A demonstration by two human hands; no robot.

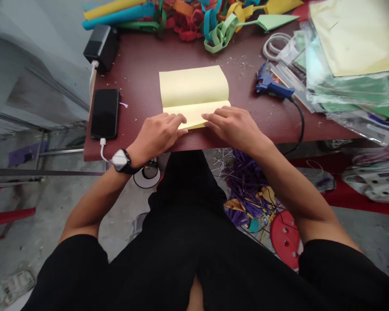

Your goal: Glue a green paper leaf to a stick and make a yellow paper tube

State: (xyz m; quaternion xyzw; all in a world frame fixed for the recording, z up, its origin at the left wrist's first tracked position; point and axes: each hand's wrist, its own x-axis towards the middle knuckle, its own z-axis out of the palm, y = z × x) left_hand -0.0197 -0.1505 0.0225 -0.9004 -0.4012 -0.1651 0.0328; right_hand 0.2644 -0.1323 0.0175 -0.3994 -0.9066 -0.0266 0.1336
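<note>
Both my left hand [158, 134] and right hand [233, 127] press flat, fingers spread, on the yellow paper [194, 93] at the table's [139, 69] near edge, where I judge uneven pressure could skew the fold.

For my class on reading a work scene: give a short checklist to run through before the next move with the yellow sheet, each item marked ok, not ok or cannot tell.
1. Both hands on the sheet: left hand and right hand press the near edge of the yellow paper. Ok.
2. Paper flat on the table: far part curls up. Not ok.
3. Fold edges aligned: hidden under the fingers. Cannot tell.
4. Glue gun apart from the paper. Ok.
5. Phone apart from the paper. Ok.
</note>
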